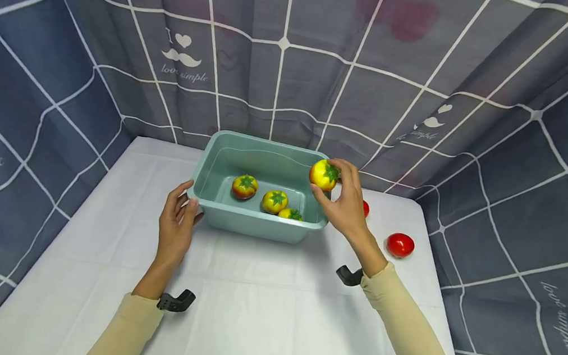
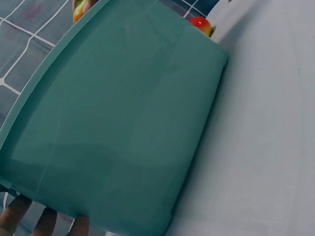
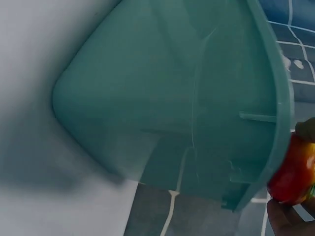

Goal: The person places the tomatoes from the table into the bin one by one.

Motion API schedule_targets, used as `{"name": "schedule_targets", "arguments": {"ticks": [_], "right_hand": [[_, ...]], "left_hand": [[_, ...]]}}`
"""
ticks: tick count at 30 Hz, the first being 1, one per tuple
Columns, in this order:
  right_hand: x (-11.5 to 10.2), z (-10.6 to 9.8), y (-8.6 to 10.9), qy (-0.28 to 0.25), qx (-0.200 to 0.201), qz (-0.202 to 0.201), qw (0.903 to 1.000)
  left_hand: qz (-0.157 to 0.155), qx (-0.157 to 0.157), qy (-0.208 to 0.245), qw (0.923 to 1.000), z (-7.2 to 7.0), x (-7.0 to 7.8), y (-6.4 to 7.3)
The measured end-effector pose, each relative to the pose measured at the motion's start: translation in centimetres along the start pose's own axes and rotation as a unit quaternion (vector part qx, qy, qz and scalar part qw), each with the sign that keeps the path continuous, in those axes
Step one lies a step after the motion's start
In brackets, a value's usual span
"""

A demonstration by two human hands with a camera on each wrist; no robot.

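A pale green plastic basin [image 1: 254,228] stands on the white table. Inside it lie three yellow-and-red tomatoes with green star-shaped tops, one of them a tomato [image 1: 245,186] on the left. At the basin's left front corner my left hand [image 1: 177,224] grips the end, thumb towards the front and fingers [image 2: 45,221] along the short side. My right hand [image 1: 345,202] pinches another tomato [image 1: 323,175] between thumb and fingers, over the basin's right end at rim height. In the right wrist view, this tomato's red underside [image 3: 290,172] shows beside the rim.
To the right of the basin a red tomato [image 1: 400,245] lies on the table [image 1: 252,304]. A second red one [image 1: 365,208] is partly hidden behind my right hand. Grey-blue curtains [image 1: 253,67] with white lines enclose the table at the back and both sides.
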State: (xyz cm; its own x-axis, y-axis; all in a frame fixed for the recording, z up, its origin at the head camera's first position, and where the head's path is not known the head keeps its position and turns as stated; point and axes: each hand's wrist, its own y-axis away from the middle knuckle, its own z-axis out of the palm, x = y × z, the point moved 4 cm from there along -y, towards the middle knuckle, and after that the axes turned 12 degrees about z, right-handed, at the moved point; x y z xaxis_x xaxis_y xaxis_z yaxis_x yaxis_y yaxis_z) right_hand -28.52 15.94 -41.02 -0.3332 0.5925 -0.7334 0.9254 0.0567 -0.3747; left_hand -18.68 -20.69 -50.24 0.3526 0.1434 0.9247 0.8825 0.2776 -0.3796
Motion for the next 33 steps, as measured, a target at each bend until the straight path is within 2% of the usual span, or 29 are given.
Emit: {"name": "schedule_targets", "arguments": {"ticks": [6,11,21,28,33], "right_hand": [[0.0,2.1,-1.9,0.039,-0.052,-0.007,0.9978],[0.4,2.8,-2.6,0.057,-0.064,-0.012,0.9963],[0.8,2.9,-2.8,0.057,-0.064,-0.004,0.9963],[1.3,2.3,-2.3,0.045,-0.044,0.005,0.998],[2.6,1.2,-1.9,0.027,-0.017,0.018,0.9993]], "left_hand": [[0.006,0.0,0.001,1.0,0.0,0.2,0.0],[0.002,-0.002,-0.003,1.0,0.1,0.2,0.0],[0.003,0.002,-0.003,1.0,0.1,0.2,0.0],[0.002,0.002,-0.004,1.0,0.2,0.3,0.0],[-0.001,0.002,-0.009,1.0,0.1,0.3,0.0]]}}
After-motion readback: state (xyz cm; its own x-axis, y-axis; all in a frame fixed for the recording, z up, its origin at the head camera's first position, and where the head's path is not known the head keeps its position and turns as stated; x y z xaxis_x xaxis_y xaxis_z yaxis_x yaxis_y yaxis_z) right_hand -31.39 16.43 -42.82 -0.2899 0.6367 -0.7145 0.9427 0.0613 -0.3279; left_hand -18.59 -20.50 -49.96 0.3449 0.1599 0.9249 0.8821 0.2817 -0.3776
